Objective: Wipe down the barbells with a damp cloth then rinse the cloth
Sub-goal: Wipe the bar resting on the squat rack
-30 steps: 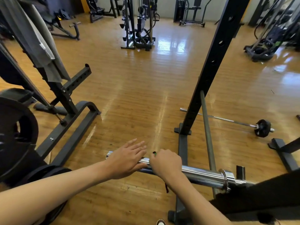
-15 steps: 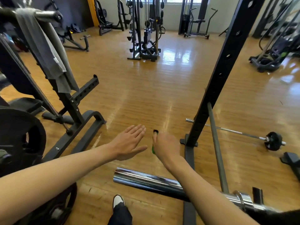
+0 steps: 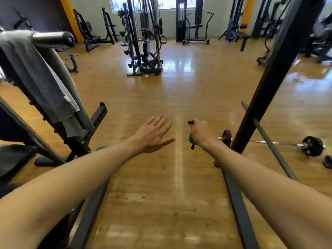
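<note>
Both my arms stretch forward over the wooden floor. My left hand [image 3: 154, 134] is open with fingers spread and holds nothing. My right hand [image 3: 201, 133] is a fist closed on a small green and black cloth [image 3: 191, 139], which pokes out at top and bottom. The chrome barbell I was touching is out of view. A thin barbell [image 3: 273, 142] with small black plates lies on the floor at the right, behind the rack post. A grey towel [image 3: 36, 78] hangs over a dark bar end [image 3: 53, 39] at the upper left.
A black rack upright [image 3: 269, 72] rises at the right, with a grey bar [image 3: 269, 142] leaning against it and a base rail [image 3: 239, 203] on the floor. An angled black rack [image 3: 86, 130] stands at the left. Cable machines [image 3: 143, 42] and benches line the far wall.
Both hands have lifted off the chrome barbell sleeve and reached forward. The view tilted up, so that barbell dropped below the frame. The right hand stays closed on the cloth.
</note>
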Motion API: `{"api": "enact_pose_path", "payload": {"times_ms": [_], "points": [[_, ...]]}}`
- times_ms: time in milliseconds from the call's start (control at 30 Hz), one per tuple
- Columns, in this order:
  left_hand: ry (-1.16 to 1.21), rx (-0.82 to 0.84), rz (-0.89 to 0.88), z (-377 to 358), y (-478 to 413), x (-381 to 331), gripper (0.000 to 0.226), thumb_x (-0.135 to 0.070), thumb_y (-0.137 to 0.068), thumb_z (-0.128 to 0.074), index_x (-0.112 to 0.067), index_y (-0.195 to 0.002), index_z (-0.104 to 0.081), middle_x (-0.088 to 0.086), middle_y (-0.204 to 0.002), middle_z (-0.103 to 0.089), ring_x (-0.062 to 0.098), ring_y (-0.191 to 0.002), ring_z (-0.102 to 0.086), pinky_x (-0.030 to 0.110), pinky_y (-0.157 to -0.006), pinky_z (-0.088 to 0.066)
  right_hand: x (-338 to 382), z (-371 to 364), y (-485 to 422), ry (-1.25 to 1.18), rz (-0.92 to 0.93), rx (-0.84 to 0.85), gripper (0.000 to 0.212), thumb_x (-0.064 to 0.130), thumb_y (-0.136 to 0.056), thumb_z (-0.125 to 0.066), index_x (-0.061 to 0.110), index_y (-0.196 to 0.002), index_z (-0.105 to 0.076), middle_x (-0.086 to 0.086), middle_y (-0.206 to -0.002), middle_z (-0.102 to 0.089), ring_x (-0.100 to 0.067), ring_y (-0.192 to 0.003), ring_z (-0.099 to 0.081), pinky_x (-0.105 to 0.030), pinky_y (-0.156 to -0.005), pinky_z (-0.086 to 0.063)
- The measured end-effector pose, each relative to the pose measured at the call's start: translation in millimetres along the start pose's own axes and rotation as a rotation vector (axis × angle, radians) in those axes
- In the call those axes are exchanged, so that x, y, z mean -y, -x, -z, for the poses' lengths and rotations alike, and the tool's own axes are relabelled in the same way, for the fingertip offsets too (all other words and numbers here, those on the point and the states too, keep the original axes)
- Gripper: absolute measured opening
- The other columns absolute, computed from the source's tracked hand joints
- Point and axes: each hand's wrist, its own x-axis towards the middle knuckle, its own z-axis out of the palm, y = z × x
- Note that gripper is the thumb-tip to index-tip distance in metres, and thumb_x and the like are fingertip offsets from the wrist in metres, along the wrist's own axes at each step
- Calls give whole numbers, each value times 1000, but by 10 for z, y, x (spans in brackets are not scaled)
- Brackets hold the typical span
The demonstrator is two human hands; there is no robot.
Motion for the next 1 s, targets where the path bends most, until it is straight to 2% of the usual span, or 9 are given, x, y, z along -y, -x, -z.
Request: {"api": "enact_pose_path", "payload": {"times_ms": [67,167,267,333,467,600,700,800,1000], "points": [[-41,16,-28,36,-65,346,97,-76,-86,11,-18,-162,-3,10,-169,0,25,-156,3,43,-126,-4,235,-17,-165,35,8,-13,17,15,-101,-51,19,-116,-58,-10,-108,-62,-33,-89,-64,-49,-72,-59],[-79,44,-64,146,-282,645,92,-73,-89,6,-18,-162,-4,10,-169,-1,25,-156,2,43,-126,-5,489,83,-350,180,-10,-47,11,12,-102,-49,23,-101,-50,-1,-89,-50,-30,-77,-59,-36,-49,-45],[-46,26,-53,169,-584,731,84,-68,-96,-1,-17,-162,-5,11,-169,-4,25,-156,-2,44,-126,-8,623,151,-549,254,-45,-14,17,11,-98,-54,21,-112,-55,-2,-96,-58,-29,-82,-61,-39,-59,-53],[-51,28,-72,181,-798,742,85,-68,-96,1,-14,-161,-7,11,-168,-7,26,-156,-4,43,-125,-10,631,178,-660,309,-60,34,24,12,-95,-59,19,-118,-56,-2,-90,-58,-26,-79,-61,-41,-67,-58],[-137,32,-129,132,-1200,762,83,-65,-99,-2,-11,-160,-14,12,-167,-14,27,-155,-11,44,-123,-18,431,156,-822,355,-142,48,22,10,-95,-58,19,-115,-55,-3,-90,-57,-26,-80,-59,-38,-60,-51],[-164,48,-190,34,-1676,762,77,-63,-101,-9,-14,-159,-21,13,-164,-24,29,-151,-22,45,-119,-28,17,32,-1145,259,-273,53,22,11,-95,-53,16,-116,-58,-7,-99,-63,-29,-81,-63,-47,-74,-60],[-208,52,-261,2,-2123,793,69,-63,-102,-20,-16,-149,-38,12,-150,-44,31,-136,-44,44,-104,-42,-226,87,-1474,242,-340,51,12,14,-97,-52,15,-107,-58,-7,-95,-62,-28,-82,-63,-46,-77,-60],[-239,63,-315,-3,-2626,873,63,-61,-103,-27,-17,-144,-45,11,-144,-48,31,-130,-49,44,-99,-45,-428,166,-1976,151,-368,26,21,21,-101,-43,11,-100,-61,-8,-94,-62,-29,-84,-63,-43,-79,-58],[-103,70,-269,30,-3656,1084,56,-56,-101,-43,-17,-140,-48,10,-136,-54,31,-123,-55,44,-91,-53,-584,250,-2980,94,-366,20,35,31,-99,-41,14,-69,-50,-5,-72,-50,-27,-64,-50,-35,-61,-40]]}}
